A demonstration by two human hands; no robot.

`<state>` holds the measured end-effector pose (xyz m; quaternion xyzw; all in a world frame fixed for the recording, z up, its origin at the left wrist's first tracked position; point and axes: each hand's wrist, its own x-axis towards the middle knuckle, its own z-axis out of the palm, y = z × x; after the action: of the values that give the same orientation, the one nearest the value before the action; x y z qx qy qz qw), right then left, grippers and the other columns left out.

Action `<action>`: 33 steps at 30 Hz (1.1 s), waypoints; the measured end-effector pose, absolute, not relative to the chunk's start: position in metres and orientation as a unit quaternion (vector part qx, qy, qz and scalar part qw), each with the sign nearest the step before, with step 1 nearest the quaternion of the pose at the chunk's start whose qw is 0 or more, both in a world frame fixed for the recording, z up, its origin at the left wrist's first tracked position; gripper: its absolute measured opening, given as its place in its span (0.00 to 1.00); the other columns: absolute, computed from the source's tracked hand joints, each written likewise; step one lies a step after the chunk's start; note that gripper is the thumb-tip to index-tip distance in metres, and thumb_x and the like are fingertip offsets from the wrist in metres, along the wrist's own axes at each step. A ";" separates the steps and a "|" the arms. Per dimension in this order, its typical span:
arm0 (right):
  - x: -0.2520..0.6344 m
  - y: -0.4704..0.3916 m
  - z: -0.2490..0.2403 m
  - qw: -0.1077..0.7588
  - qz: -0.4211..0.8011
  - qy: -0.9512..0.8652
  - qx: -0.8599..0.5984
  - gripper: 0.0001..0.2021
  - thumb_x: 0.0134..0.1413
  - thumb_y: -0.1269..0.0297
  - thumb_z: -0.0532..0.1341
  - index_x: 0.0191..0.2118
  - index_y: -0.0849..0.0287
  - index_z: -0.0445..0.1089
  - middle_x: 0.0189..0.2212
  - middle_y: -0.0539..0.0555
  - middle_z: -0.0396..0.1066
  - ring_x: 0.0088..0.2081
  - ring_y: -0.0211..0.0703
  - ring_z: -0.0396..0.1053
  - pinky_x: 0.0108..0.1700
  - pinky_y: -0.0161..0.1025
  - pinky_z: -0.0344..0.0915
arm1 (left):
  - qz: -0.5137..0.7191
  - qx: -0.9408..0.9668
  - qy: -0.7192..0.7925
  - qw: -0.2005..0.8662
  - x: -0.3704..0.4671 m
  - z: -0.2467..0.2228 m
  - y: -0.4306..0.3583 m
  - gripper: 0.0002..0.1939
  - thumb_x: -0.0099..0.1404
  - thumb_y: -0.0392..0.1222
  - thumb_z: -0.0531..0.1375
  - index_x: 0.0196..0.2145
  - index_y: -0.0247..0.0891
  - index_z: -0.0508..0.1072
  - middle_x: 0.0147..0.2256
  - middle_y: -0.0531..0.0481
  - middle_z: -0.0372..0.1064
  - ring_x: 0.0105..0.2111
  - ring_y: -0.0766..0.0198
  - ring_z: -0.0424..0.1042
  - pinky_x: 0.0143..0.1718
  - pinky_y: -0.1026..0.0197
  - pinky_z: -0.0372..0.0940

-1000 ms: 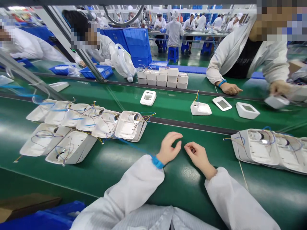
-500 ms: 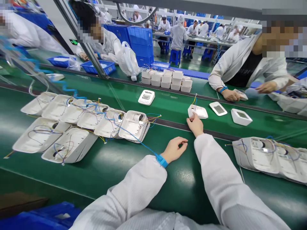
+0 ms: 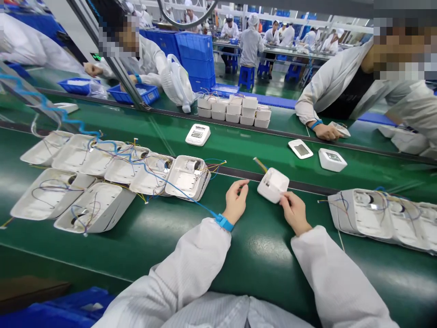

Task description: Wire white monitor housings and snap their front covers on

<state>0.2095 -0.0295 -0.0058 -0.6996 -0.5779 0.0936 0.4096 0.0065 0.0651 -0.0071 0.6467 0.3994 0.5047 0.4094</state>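
Observation:
My right hand [image 3: 295,212] pinches the near right corner of a small white plastic housing [image 3: 277,183], its open side turned up and tilted towards me. A short bundle of yellow and blue wires [image 3: 261,165] sticks out from its far left corner. To the left of it, my left hand [image 3: 235,200] hovers with curved fingers and thumb apart, holding nothing; a blue wrist strap [image 3: 223,222] with a coiled cord is round that wrist. Nearest the left hand is an open white casing [image 3: 186,178] with wires and a round metal part.
More wired white casings stand in rows at left [image 3: 51,193] and in a stack at right [image 3: 372,218]. Units with displays [image 3: 198,135] lie on the green belt [image 3: 235,148]. A co-worker's hand [image 3: 327,132] holds a white part across the belt. A white fan [image 3: 176,84] stands beyond.
My right hand has lifted the white housing off the belt and brought it nearer to me. My left hand has moved slightly left and up. The view has shifted a little.

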 end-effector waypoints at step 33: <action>0.310 0.159 0.000 0.062 0.030 -0.601 -0.796 0.28 0.60 0.41 0.55 0.60 0.48 0.68 0.67 0.61 0.53 0.66 0.70 0.47 0.60 0.62 0.55 | 0.256 0.878 0.263 0.306 0.014 -0.004 0.050 0.09 0.63 0.42 0.61 0.41 0.41 0.76 0.44 0.46 0.77 0.50 0.52 0.71 0.50 0.49 0.63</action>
<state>0.3099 0.1591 -0.0001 -0.7960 -0.6014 0.0303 0.0617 0.0135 0.0500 -0.0044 0.8785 0.2628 0.2558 0.3062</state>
